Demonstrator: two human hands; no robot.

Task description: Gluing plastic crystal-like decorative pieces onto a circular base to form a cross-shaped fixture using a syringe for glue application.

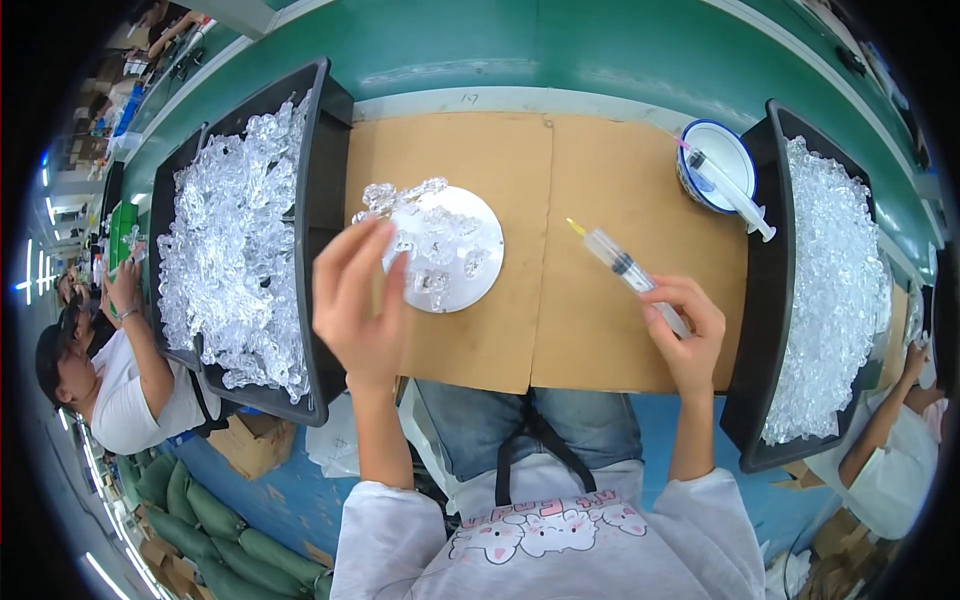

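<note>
My left hand hovers with fingers spread over the left rim of a round silver plate that carries several clear plastic pieces; it holds nothing that I can see. A clear syringe with a yellow tip and dark plunger seal is gripped in my right hand, tip pointing up-left toward the plate. Both rest over a brown cardboard sheet on the green bench.
A black tray heaped with clear plastic parts lies at left, another black tray with the same at right. A blue-white bowl holds a second syringe. Other people sit at far left and far right.
</note>
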